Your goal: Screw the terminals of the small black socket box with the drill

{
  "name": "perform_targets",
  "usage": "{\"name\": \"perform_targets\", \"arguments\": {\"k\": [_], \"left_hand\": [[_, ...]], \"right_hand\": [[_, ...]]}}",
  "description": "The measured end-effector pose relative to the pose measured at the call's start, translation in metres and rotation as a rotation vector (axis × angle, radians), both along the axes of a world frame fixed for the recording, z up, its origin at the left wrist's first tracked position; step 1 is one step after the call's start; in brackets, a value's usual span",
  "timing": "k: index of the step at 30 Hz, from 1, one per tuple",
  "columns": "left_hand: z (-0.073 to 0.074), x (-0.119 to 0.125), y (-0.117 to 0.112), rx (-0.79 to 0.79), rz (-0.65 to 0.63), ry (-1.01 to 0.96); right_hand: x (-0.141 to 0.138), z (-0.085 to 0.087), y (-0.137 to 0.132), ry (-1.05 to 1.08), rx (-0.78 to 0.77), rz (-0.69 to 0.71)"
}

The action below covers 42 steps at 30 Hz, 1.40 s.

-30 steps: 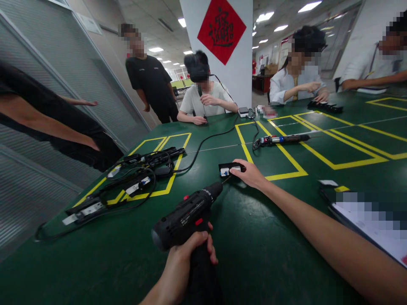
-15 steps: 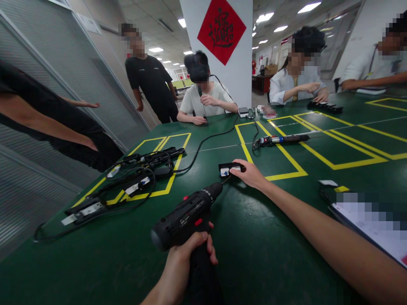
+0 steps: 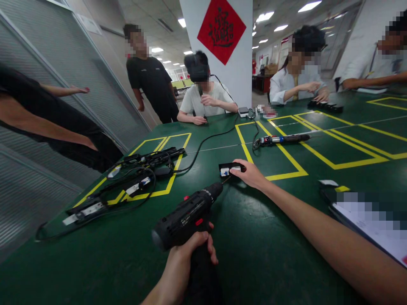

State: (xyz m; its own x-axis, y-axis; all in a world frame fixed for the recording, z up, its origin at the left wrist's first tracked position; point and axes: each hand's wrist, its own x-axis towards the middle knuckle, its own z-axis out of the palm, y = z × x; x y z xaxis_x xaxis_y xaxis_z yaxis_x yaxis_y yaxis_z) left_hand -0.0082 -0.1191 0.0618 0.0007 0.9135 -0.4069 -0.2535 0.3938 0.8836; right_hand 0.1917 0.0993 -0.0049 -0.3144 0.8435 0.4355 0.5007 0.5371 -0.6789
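Note:
My left hand (image 3: 182, 260) is wrapped around the grip of a black cordless drill (image 3: 187, 216) with red buttons. The drill slants up and to the right, and a thin bit (image 3: 226, 180) sticks out of its chuck. At the bit's tip is a small black block (image 3: 226, 165) with a white and blue piece on its near side. My right hand (image 3: 249, 173) grips this block from the right, thumb in front. Whether the bit touches the block or a screw in it is too small to tell.
Black cabled devices (image 3: 136, 178) lie on the green table (image 3: 127, 262) at left. A pen-shaped tool (image 3: 282, 140) lies beyond my right hand, and a clipboard with papers (image 3: 365, 228) at right. Several people are around the table; a cable (image 3: 203, 142) crosses it.
Both my hands, the drill and the block stay practically in place. At the far left, a bystander's hand has moved up and left, and the standing person in black has shifted slightly right.

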Motion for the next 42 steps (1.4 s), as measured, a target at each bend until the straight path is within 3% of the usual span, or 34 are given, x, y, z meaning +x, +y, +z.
{"name": "perform_targets", "arguments": {"k": [42], "left_hand": [[0.0005, -0.0010, 0.0008, 0.000, -0.016, 0.018]], "right_hand": [[0.0017, -0.0049, 0.0044, 0.025, -0.025, 0.073]]}}
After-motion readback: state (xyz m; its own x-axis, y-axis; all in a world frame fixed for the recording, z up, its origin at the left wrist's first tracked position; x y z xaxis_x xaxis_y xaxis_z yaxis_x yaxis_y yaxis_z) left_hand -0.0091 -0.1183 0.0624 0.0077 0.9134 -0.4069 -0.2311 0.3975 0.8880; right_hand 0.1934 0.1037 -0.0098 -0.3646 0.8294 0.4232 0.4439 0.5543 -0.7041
